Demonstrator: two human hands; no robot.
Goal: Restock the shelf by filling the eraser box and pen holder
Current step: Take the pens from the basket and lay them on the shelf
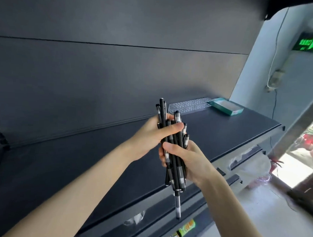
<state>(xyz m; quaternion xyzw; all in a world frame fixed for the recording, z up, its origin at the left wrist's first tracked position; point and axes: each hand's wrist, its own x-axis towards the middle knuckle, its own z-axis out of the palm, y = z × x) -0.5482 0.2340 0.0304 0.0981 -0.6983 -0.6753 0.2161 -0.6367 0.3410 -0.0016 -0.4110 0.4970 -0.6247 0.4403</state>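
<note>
left hand (150, 134) + right hand (191, 160): fingers curled round bundle of pens (172, 142), held upright above shelf (231, 128) | clear pen holder (188, 105) and green eraser box (225, 107): side by side at shelf's far right end

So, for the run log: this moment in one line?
left hand: grips pen bundle | right hand: grips pen bundle | pen holder: on shelf, empty
</note>
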